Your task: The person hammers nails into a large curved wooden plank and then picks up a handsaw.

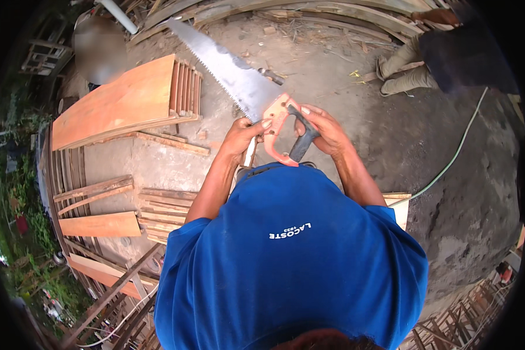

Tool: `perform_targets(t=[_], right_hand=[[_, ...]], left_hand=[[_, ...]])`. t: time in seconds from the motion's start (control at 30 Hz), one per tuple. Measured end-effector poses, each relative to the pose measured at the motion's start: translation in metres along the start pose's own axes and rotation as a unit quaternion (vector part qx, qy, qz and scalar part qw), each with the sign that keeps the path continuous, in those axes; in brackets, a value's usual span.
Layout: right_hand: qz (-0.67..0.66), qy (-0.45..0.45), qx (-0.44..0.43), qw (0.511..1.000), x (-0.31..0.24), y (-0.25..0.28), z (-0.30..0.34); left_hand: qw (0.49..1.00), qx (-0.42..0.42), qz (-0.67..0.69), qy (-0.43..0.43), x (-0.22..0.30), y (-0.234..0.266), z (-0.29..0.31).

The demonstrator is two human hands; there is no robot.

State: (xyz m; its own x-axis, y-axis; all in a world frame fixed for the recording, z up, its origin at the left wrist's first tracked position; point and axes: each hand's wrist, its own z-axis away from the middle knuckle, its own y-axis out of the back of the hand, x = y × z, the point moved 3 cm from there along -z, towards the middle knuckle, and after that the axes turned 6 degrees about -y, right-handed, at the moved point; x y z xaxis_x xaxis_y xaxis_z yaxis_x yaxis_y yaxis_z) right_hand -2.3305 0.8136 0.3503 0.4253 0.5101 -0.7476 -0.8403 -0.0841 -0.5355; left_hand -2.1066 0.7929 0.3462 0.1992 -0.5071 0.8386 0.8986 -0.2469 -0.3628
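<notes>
A handsaw (230, 70) is held up in front of me, its toothed steel blade slanting to the far left. Its red-orange handle (276, 114) has a black grip on the right side. My left hand (239, 139) is closed on the handle's left edge, the thumb lying on it near the heel of the blade. My right hand (324, 128) is closed around the black grip, with some fingers hidden behind it. Below my left hand a pale narrow strip (250, 154) shows; I cannot tell what it is or whether the hand touches it.
At left lies a stack of reddish-brown boards (116, 105), with loose wooden strips (96, 189) nearer. Long planks (332, 11) are piled at the far side. Another person's legs (411, 79) are at the far right. A pale green hose (464, 140) crosses the dark ground.
</notes>
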Motion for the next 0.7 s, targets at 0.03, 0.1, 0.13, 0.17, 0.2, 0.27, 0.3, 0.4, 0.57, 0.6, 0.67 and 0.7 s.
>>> perform_targets(t=[0.03, 0.1, 0.13, 0.17, 0.2, 0.27, 0.3, 0.4, 0.57, 0.6, 0.67, 0.7], right_hand=[[-0.066, -0.018, -0.045, 0.997, 0.001, -0.002, -0.002], [-0.132, -0.034, -0.086, 0.987, 0.005, -0.002, -0.007], [-0.155, -0.076, -0.050, 0.984, 0.013, 0.004, -0.014], [-0.177, -0.119, -0.014, 0.977, 0.022, 0.011, -0.021], [-0.161, -0.128, -0.021, 0.978, 0.033, 0.018, -0.029], [-0.176, -0.148, -0.057, 0.972, 0.055, 0.019, -0.042], [-0.187, -0.169, -0.090, 0.963, 0.065, 0.013, -0.048], [-0.186, -0.164, -0.082, 0.965, 0.076, -0.017, -0.063], [-0.244, -0.134, -0.193, 0.941, 0.103, -0.018, -0.082], [-0.242, -0.137, -0.200, 0.940, 0.110, -0.016, -0.086], [-0.256, -0.157, -0.136, 0.944, 0.141, 0.008, -0.100], [-0.254, -0.160, -0.133, 0.945, 0.146, 0.010, -0.106]], left_hand=[[1.000, 0.014, -0.003, 0.004, 0.001, -0.003, 0.001], [1.000, 0.018, 0.012, 0.011, 0.002, -0.008, 0.005], [0.999, 0.025, 0.026, 0.014, 0.001, -0.009, 0.007], [0.998, 0.034, 0.041, 0.017, 0.001, -0.009, 0.007], [0.999, 0.023, 0.038, 0.011, -0.003, -0.004, 0.006], [0.999, 0.023, 0.045, 0.011, -0.002, -0.002, 0.004], [0.998, 0.023, 0.056, 0.011, -0.003, -0.001, 0.005], [0.997, 0.031, 0.062, 0.042, -0.001, -0.007, 0.005], [0.995, 0.040, 0.065, 0.069, -0.016, 0.003, -0.003], [0.994, 0.023, 0.067, 0.079, -0.022, 0.010, -0.003], [0.988, 0.033, 0.097, 0.113, -0.032, 0.014, -0.003], [0.979, 0.047, 0.128, 0.151, -0.039, 0.021, -0.002]])
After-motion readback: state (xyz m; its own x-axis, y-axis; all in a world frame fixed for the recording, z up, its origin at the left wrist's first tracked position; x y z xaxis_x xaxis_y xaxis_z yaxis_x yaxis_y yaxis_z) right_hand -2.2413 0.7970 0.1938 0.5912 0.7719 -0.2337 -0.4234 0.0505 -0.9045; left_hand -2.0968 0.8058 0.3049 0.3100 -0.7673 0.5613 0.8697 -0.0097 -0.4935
